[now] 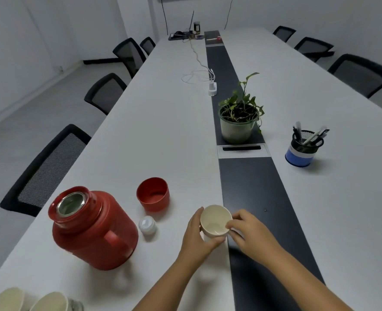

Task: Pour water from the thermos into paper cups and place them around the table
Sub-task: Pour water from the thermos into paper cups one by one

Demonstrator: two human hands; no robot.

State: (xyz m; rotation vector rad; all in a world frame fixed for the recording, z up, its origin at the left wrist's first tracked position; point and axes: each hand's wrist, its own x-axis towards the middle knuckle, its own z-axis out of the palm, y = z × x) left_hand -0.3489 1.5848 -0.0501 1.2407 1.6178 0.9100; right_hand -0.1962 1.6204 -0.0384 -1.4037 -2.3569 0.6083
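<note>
A red thermos (93, 230) stands open on the white table (163, 131) at the near left, its steel mouth uncovered. Its red cap (153, 194) lies mouth-up just beyond, and a white stopper (147, 224) sits between them. I hold a cream paper cup (215, 219) upright near the table's dark centre strip. My left hand (196, 234) wraps its left side and bottom. My right hand (250, 232) pinches its right rim. A little water shows inside the cup. Two more paper cups (28, 300) lie at the bottom left corner.
A potted plant (238, 122) stands on the dark strip (252, 187) ahead. A blue pen holder (303, 149) sits to the right. A white charger with cables (212, 88) lies farther back. Black mesh chairs (48, 167) line both long sides.
</note>
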